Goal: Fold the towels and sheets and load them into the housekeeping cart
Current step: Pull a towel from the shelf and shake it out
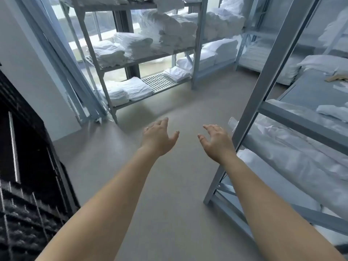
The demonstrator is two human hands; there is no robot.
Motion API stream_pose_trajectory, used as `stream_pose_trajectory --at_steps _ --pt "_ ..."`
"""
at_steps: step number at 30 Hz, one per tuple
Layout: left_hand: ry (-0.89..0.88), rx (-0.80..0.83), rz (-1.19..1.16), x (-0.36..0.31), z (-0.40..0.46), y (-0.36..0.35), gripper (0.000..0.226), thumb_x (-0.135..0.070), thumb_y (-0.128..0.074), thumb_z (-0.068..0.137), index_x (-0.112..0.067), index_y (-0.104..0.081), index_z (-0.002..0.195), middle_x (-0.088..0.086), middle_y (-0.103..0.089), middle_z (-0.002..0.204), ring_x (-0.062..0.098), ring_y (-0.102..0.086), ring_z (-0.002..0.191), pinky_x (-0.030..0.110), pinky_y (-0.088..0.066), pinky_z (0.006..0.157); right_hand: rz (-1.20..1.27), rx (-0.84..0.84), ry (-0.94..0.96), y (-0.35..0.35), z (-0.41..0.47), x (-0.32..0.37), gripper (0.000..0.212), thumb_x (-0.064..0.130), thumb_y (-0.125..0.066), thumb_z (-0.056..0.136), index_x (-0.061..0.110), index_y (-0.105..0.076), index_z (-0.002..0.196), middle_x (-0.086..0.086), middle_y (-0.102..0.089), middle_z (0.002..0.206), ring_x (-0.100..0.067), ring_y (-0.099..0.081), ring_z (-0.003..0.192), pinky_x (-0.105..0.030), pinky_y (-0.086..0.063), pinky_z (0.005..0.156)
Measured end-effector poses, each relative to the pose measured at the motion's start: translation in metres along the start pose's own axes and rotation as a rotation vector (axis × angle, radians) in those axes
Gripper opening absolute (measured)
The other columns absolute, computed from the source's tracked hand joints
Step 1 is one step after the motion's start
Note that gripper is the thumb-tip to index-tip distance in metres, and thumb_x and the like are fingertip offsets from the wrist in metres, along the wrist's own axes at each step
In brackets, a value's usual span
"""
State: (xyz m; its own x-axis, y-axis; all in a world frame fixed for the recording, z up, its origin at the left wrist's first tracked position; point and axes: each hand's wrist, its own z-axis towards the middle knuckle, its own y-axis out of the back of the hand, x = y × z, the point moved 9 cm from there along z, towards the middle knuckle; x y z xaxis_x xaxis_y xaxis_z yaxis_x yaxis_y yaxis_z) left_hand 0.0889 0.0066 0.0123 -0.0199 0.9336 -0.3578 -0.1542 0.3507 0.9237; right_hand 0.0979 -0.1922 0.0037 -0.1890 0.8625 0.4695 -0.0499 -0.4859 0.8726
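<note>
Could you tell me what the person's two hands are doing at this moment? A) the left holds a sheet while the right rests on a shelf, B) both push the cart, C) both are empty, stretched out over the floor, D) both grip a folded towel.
C: the left hand and right hand reach forward with relaxed, spread fingers over the bare floor, touching nothing.

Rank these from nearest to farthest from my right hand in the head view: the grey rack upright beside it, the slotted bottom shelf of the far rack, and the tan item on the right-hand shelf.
From the right hand:
1. Grey rack upright, right beside it.
2. Slotted bottom shelf, ahead, leftward.
3. Tan item, far right, up on the shelf.
</note>
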Motion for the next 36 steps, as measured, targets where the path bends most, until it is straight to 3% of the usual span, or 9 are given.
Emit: stream_pose_trajectory --at_steps 9,23,36 --pt "0.041 0.054 0.026 0.037 0.050 -0.025 0.070 -0.054 -0.041 0.094 -0.016 -0.025 0.151 0.005 -0.036 0.152 0.022 -0.030 0.140 0.038 -0.024 0.112 -0.007 0.051 -0.019 -0.047 0.057 0.001 0.051 0.042 -0.043 0.097 0.018 -0.042 0.142 -0.003 -0.043 0.146 -0.021 -0.034 0.136 -0.044 -0.026 0.114" --pt "-0.048 0.262 0.002 0.110 0.290 -0.093 0.071 -0.055 -0.039 0.094 -0.018 -0.022 0.152 0.003 -0.033 0.154 0.022 -0.027 0.142 0.039 -0.023 0.112 0.024 0.040 -0.261 -0.131 0.273 -0.011 0.050 0.040 -0.046 0.097 0.016 -0.045 0.140 -0.004 -0.045 0.145 -0.022 -0.035 0.136 -0.043 -0.027 0.113" --pt "-0.275 0.357 -0.026 0.047 0.450 -0.139 0.071 -0.056 -0.037 0.095 -0.019 -0.019 0.152 0.002 -0.033 0.154 0.022 -0.029 0.141 0.039 -0.022 0.113 0.026 -0.120 -0.518 -0.103 0.368 -0.089 0.050 0.037 -0.046 0.098 0.015 -0.043 0.142 -0.006 -0.044 0.145 -0.022 -0.036 0.136 -0.034 -0.027 0.109"
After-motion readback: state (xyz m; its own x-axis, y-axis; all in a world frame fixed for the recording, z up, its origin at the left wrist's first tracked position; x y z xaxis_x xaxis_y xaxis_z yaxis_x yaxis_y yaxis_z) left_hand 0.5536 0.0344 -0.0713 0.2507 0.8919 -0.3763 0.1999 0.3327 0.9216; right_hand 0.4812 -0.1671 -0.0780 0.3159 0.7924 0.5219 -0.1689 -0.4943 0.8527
